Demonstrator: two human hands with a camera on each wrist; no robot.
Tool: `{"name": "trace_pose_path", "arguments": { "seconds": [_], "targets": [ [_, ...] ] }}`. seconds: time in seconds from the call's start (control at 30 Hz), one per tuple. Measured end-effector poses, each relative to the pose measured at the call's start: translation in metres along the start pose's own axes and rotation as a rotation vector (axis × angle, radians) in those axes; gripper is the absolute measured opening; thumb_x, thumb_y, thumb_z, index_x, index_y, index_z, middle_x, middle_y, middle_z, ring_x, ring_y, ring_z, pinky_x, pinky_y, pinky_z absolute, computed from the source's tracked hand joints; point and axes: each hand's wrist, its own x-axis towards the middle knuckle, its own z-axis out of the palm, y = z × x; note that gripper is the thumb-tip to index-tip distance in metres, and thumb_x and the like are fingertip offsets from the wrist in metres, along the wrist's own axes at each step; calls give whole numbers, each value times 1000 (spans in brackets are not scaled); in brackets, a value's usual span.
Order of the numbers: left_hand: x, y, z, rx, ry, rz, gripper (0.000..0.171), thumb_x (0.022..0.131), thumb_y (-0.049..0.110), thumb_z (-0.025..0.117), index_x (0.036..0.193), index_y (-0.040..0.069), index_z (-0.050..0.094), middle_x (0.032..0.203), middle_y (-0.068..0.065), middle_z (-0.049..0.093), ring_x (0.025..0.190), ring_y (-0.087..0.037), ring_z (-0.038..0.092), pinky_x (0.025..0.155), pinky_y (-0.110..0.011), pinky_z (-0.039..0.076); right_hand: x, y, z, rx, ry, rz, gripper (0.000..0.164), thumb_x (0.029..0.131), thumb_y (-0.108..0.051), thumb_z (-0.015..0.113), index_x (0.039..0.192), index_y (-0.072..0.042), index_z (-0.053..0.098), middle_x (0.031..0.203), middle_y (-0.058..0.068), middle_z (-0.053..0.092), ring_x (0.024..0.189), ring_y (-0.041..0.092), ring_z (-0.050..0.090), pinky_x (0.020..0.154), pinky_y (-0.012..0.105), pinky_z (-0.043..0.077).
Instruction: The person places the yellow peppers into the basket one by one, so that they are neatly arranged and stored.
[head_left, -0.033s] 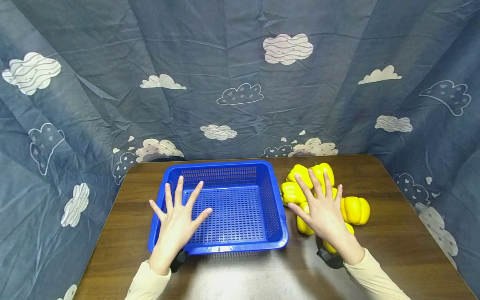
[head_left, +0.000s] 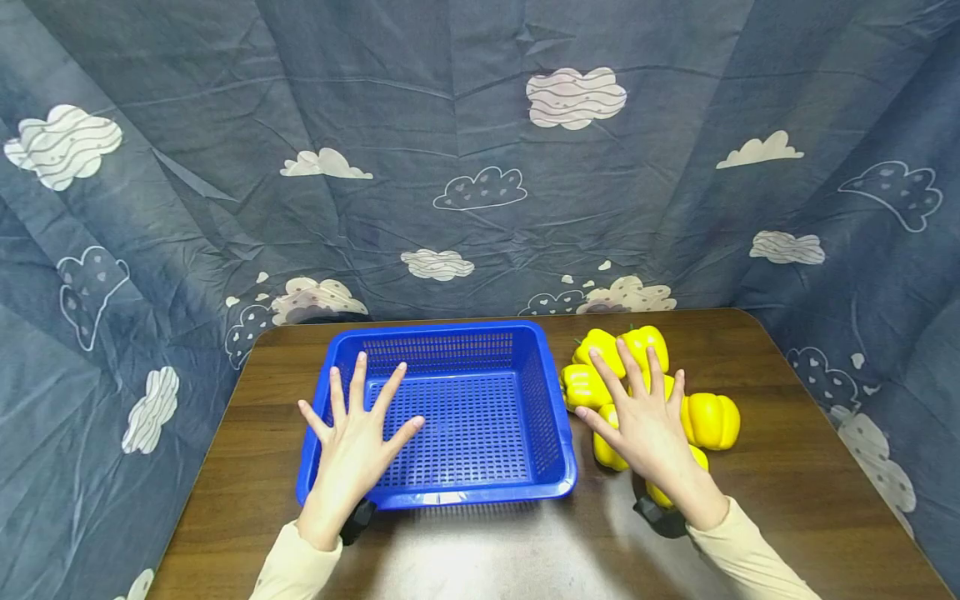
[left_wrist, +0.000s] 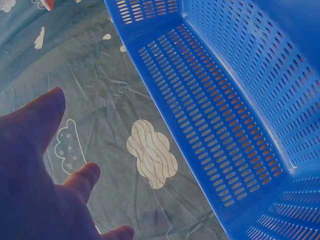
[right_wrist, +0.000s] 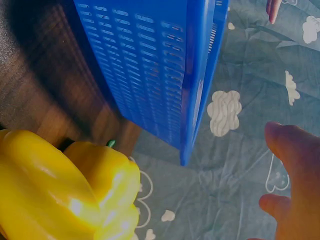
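Note:
My left hand (head_left: 354, 446) is held with straight, spread fingers above the left side of a blue plastic basket (head_left: 480, 498), holding nothing. Over a cluster of yellow bell peppers (head_left: 712, 422) on the right, my right hand (head_left: 651, 432) is spread too, also with nothing in its grasp; it hides parts of several peppers. In the left wrist view, the left fingers (left_wrist: 82, 181) show beside the basket's slotted wall (left_wrist: 200, 120). Two glossy peppers (right_wrist: 45, 185) lie below the right hand's fingers (right_wrist: 295, 155) in the right wrist view.
The basket, with nothing inside, stands on a brown wooden table (head_left: 247, 442), left of the peppers. A dark blue cloth (head_left: 480, 125) printed with white clouds hangs behind and at both sides. Dark straps (head_left: 660, 518) sit at the wrists, by the cream sleeves (head_left: 750, 550).

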Motion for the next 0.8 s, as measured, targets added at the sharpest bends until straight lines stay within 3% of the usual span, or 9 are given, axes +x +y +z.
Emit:
{"name": "trace_pose_path", "arguments": {
  "seconds": [0.17, 0.43, 0.67, 0.8],
  "targets": [
    [-1, 0, 0, 4, 11, 12, 73, 87, 65, 48, 150, 33, 31, 158, -14, 0, 138, -45, -15, 89, -75, -15, 0, 0, 1, -1, -2, 0, 73, 87, -55, 55, 148, -23, 33, 154, 15, 18, 139, 46, 3, 98, 73, 1],
    [-1, 0, 0, -11, -1, 10, 73, 87, 62, 51, 150, 33, 30, 158, -12, -2, 138, -44, -16, 89, -71, -22, 0, 0, 1, 0, -8, 0, 72, 86, -53, 58, 147, -22, 35, 154, 15, 18, 137, 48, 6, 98, 73, 2],
    [-2, -1, -1, -1, -1, 14, 73, 87, 64, 50, 150, 34, 30, 158, -13, 0, 138, -45, -15, 90, -74, -16, 1, 1, -2, 6, -13, -29, 73, 86, -51, 60, 149, -25, 33, 155, 13, 17, 138, 47, 4, 98, 73, 2],
    [-3, -2, -4, -14, -12, 13, 73, 87, 64, 50, 150, 34, 30, 158, -13, 0, 139, -43, -16, 90, -72, -20, 1, 2, -3, 10, -23, -48, 74, 86, -50, 61, 149, -25, 32, 155, 13, 17, 138, 46, 5, 99, 72, 1]
  ]
}}
